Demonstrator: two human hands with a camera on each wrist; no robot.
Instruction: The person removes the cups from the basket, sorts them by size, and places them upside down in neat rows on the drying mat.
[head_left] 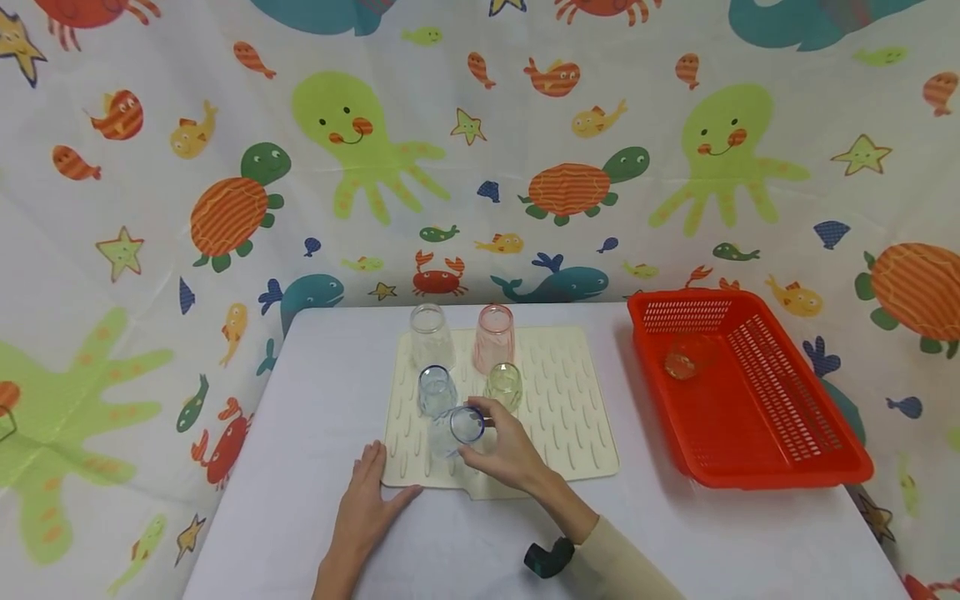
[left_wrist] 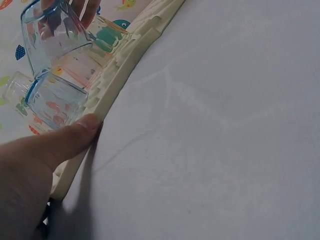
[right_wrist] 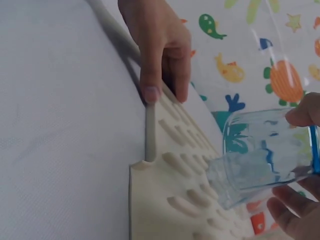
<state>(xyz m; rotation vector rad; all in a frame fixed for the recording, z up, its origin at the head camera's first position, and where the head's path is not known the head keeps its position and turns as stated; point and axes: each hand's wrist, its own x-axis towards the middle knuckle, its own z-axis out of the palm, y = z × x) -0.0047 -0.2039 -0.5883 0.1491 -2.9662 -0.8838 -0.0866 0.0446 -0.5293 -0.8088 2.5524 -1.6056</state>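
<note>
My right hand (head_left: 506,442) holds a clear glass with a blue rim (right_wrist: 270,150) near its rim, over the front of a cream ridged drying mat (head_left: 570,400). The thumb and fingers lie on opposite sides of the glass. My left hand (head_left: 363,508) rests at the mat's front left corner, its thumb on the front edge and its fingers along the left side. Behind the held glass stand a bluish glass (head_left: 437,393) and a green glass (head_left: 510,386). Farther back on the mat are a clear glass (head_left: 431,337) and a pink glass (head_left: 495,340).
A red plastic basket (head_left: 750,417) stands right of the mat, with one clear glass (head_left: 681,363) lying inside. A white cloth (head_left: 322,375) covers the table. A curtain with sea animals (head_left: 465,75) hangs behind it. A dark curved object (head_left: 550,558) sits by my right sleeve.
</note>
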